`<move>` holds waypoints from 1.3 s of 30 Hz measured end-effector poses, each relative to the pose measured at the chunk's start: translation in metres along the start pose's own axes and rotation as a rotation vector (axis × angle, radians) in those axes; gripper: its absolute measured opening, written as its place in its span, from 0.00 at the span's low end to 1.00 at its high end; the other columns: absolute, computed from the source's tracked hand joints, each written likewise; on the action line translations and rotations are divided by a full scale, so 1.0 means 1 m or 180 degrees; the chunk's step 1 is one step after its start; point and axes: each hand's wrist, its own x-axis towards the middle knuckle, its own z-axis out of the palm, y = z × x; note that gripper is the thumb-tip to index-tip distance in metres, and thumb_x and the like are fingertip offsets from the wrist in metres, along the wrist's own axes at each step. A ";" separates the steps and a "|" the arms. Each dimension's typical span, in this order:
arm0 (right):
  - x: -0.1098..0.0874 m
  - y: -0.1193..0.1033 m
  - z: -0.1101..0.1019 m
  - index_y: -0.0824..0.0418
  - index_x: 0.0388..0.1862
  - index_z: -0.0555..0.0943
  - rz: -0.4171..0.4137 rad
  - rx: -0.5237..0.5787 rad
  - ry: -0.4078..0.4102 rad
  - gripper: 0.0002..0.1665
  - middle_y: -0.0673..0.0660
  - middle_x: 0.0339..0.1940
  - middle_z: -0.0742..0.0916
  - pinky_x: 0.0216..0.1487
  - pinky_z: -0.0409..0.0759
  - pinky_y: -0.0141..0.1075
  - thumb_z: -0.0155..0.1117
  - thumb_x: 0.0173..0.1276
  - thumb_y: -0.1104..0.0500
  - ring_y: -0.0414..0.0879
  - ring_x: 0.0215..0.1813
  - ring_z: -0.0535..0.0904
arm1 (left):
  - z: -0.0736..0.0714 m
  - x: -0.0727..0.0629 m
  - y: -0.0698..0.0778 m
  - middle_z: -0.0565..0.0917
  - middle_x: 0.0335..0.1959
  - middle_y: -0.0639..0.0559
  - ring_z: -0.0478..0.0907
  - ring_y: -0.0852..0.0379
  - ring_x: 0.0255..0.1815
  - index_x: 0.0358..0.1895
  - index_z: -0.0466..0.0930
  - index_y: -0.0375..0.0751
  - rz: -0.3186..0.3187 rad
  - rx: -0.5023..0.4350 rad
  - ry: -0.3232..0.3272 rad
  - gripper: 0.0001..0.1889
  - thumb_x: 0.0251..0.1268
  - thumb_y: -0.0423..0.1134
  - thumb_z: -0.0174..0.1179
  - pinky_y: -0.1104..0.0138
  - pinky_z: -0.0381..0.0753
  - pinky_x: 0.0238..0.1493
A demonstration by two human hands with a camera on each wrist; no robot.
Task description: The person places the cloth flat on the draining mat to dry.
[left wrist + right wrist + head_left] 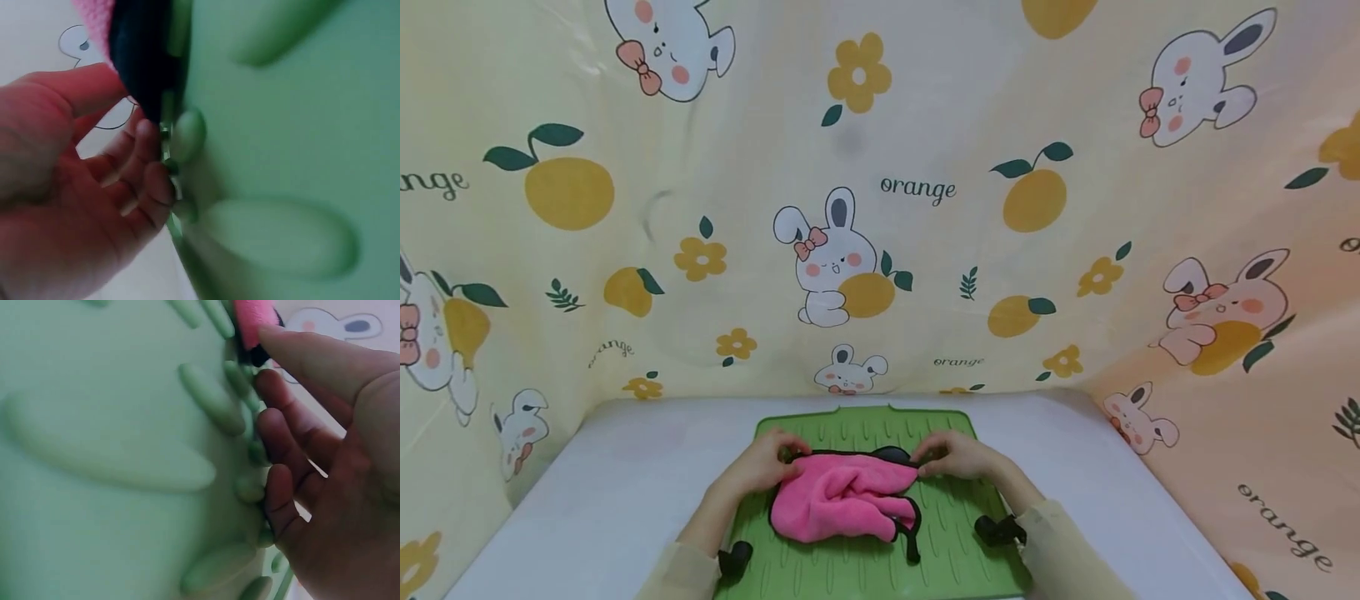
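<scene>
A crumpled pink fleece cloth (831,500) with black edging lies on a green ribbed mat (955,533). A black strap end (913,550) hangs from its near right side, and a black patch (891,454) shows along its far edge. My left hand (767,458) pinches the far left corner between thumb and fingers. At the far right corner, my right hand (958,456) pinches the black edge. In the left wrist view, the other fingers (150,181) curl close to the mat. The right wrist view shows the thumb (294,347) on the pink fabric, its lower fingers beside the mat.
The mat lies on a white table (647,467). Behind and on both sides hangs a sheet (737,200) printed with rabbits and oranges. Black camera mounts (996,531) sit at both wrists, over the mat's sides.
</scene>
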 end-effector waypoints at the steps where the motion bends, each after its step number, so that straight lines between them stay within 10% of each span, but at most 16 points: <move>1: 0.001 0.001 0.000 0.61 0.49 0.89 -0.0003 0.0032 -0.0018 0.10 0.55 0.50 0.87 0.51 0.77 0.39 0.72 0.70 0.60 0.46 0.51 0.79 | 0.001 0.000 -0.001 0.79 0.43 0.46 0.77 0.48 0.46 0.46 0.89 0.38 -0.0005 0.0009 0.0021 0.12 0.59 0.27 0.72 0.53 0.79 0.50; 23: -0.007 0.001 0.004 0.59 0.46 0.88 0.0171 0.0248 0.0196 0.08 0.52 0.46 0.88 0.49 0.77 0.39 0.69 0.73 0.57 0.44 0.48 0.78 | 0.004 -0.003 0.007 0.87 0.45 0.48 0.82 0.47 0.52 0.41 0.89 0.45 -0.0226 0.0073 0.0023 0.09 0.64 0.27 0.67 0.47 0.81 0.56; 39: -0.010 -0.004 0.005 0.62 0.49 0.86 0.0192 0.0566 0.0761 0.10 0.61 0.55 0.87 0.53 0.81 0.42 0.68 0.75 0.58 0.53 0.56 0.84 | -0.005 -0.006 0.011 0.86 0.43 0.50 0.79 0.57 0.38 0.45 0.90 0.44 -0.0272 -0.0080 0.0157 0.09 0.68 0.27 0.65 0.59 0.81 0.42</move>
